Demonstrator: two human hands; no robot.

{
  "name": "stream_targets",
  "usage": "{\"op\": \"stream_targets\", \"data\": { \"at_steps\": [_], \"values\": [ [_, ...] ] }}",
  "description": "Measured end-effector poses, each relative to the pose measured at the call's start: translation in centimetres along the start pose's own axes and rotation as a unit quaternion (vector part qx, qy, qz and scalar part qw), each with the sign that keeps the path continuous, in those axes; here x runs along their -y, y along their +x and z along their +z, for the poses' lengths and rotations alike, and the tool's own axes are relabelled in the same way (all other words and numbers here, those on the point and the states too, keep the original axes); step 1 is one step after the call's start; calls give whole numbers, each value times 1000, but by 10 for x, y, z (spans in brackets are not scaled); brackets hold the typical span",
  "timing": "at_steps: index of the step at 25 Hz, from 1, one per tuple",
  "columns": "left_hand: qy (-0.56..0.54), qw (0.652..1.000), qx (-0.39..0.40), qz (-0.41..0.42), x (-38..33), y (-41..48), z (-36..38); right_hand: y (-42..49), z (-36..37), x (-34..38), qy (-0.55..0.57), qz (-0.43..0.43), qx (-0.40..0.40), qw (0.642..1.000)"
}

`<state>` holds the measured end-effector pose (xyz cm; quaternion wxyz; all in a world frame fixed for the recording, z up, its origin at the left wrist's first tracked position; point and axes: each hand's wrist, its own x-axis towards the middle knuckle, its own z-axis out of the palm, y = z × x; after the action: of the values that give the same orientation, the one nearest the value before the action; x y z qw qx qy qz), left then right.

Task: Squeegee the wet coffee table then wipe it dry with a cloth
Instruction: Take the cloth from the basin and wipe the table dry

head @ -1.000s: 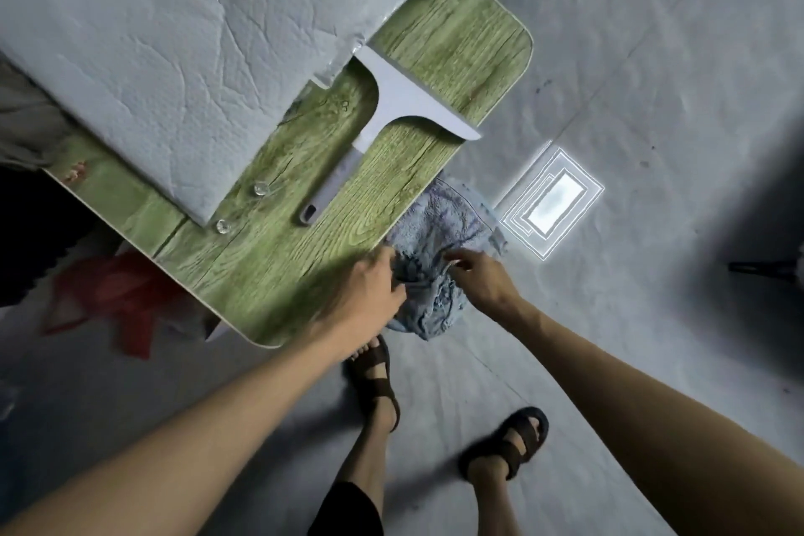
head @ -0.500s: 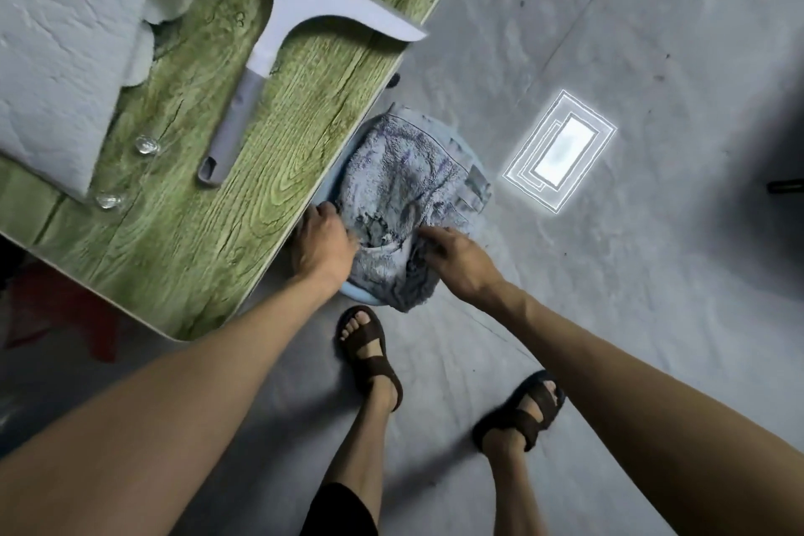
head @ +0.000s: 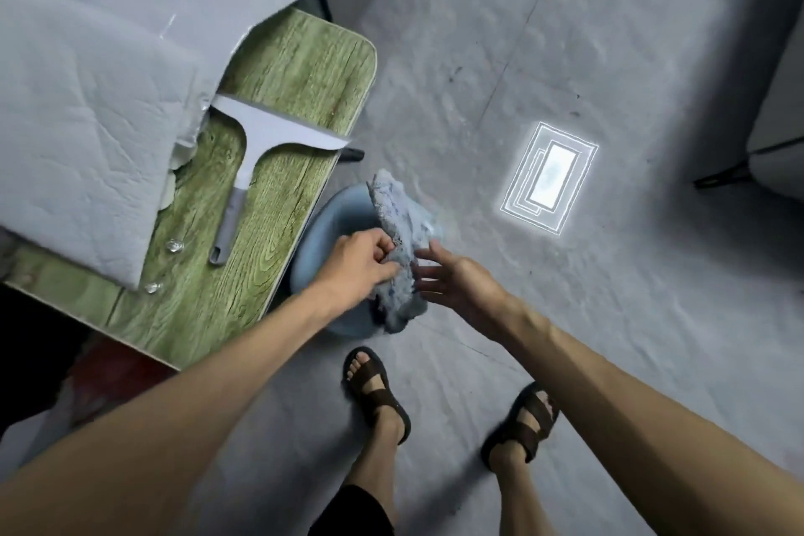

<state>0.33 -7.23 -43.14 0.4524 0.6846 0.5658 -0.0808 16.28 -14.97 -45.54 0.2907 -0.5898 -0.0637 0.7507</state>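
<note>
Bare forearms with no sleeves, dark brown strap sandals on both feet, dark shorts

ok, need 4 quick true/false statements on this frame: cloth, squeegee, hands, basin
1. The left hand grips the cloth. True.
2. The squeegee is in the right hand. False: it lies untouched on the coffee table, and the right hand is open beside the cloth.
3. The cloth is spread flat on the table. False: it is bunched and held over the blue basin on the floor.
4. The basin sits beside the table's edge. True.
</note>
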Motion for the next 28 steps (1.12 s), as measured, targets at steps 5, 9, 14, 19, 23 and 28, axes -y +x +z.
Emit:
{"op": "stream_targets", "data": {
  "at_steps": [5,9,14,19,23,28],
  "values": [
    [53,985,112,120,-176,-73,-42,-156,-62,71,49,-16,12,999],
    [119,960,151,206,-328,-143,-47,-298,-114,119,-19,-43,-52,998],
    [185,917,158,315,-504,-220,-15,-451,-194,153,-1,-107,-119,987],
    [223,879,196,372,-632,-235,39,-532,-290,165,121,-127,-220,960],
    [260,848,198,417,-702,-204,86,-542,-358,179,215,-89,-248,940],
    [279,810,253,450,-800,-145,132,-541,-448,217,344,-111,-242,901]
  ]
}}
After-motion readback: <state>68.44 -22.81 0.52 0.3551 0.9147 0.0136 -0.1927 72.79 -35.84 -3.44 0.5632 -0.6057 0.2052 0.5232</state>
